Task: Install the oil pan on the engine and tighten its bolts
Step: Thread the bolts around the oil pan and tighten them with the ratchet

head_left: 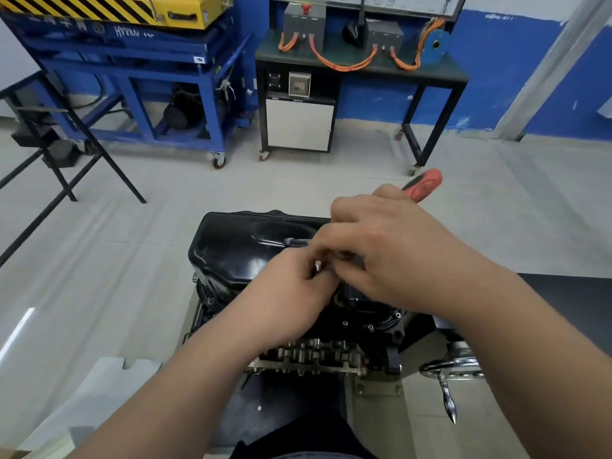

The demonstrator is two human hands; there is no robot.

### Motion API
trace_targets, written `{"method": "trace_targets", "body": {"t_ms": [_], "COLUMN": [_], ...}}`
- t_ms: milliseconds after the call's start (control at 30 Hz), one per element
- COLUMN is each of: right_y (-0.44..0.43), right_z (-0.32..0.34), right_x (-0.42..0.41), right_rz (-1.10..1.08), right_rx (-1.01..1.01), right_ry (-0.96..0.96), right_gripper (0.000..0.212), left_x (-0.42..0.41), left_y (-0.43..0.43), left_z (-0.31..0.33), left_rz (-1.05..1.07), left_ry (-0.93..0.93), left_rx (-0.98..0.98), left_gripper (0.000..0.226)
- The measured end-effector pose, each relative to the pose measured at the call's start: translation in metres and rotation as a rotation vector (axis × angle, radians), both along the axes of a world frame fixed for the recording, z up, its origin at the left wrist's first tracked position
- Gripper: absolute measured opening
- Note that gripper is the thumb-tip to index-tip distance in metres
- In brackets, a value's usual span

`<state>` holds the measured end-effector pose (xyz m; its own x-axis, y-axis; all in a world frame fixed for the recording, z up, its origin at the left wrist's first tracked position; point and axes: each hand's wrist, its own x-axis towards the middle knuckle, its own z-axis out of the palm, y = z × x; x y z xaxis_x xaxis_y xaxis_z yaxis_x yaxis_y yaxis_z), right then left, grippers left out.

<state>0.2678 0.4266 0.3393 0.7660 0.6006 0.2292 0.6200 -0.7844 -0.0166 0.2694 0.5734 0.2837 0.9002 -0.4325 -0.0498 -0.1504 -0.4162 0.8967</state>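
The oil pan (238,246) already sits upside-up on the engine (314,356), its black body covering the block, which is held in a stand near the person's body. Both hands meet over the pan's near right side. The right hand (381,246) is wrapped round a driver (425,185) whose red and black handle sticks out behind the knuckles, while its metal shaft (295,241) points left across the top of the pan. The left hand (288,293) has its fingers curled, pinching a small silver piece (318,266) where the two sets of fingertips come together; whether that is a bolt or a socket is too hidden to say. The step in hand looks like readying the tool or a fastener before driving it at the pan's flange. To do it well, the piece should be seated squarely on the shaft's end before any turning, then the bolt started by light finger pressure so the thread catches clean. The pan should lie flush all round the rim first, and the bolts be snugged evenly rather than one fully home at a time. The stand's chrome crank (447,392) hangs at the right, apart from both hands
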Motion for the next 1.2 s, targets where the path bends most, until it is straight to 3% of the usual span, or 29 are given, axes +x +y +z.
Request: {"method": "trace_targets", "body": {"t_ms": [233, 433, 733, 933, 1133, 1200], "right_y": [0.004, 0.007, 0.013, 0.005, 0.005, 0.007], "right_z": [0.014, 0.011, -0.004, 0.009, 0.017, 0.018], "right_x": [0.008, 0.007, 0.01, 0.021, 0.031, 0.032], "right_rz": [0.081, 0.066, -0.001, -0.145, -0.151, -0.153], "right_rx": [-0.084, -0.116, -0.094, 0.292, 0.347, 0.356], "right_ry": [0.081, 0.146, 0.192, 0.304, 0.336, 0.339], "right_gripper": [0.019, 0.029, 0.017, 0.01, 0.008, 0.008], "left_x": [0.005, 0.007, 0.009, 0.009, 0.01, 0.01], "left_y": [0.007, 0.007, 0.007, 0.02, 0.033, 0.033], "left_z": [0.022, 0.018, 0.009, -0.006, -0.011, -0.008], "left_rz": [-0.108, -0.129, -0.123, -0.071, 0.145, 0.128], "left_ry": [0.007, 0.057, 0.071, 0.053, 0.009, 0.021], "left_rx": [0.198, 0.272, 0.287, 0.103, -0.325, -0.442], "left_gripper": [0.02, 0.029, 0.037, 0.03, 0.002, 0.01]}}
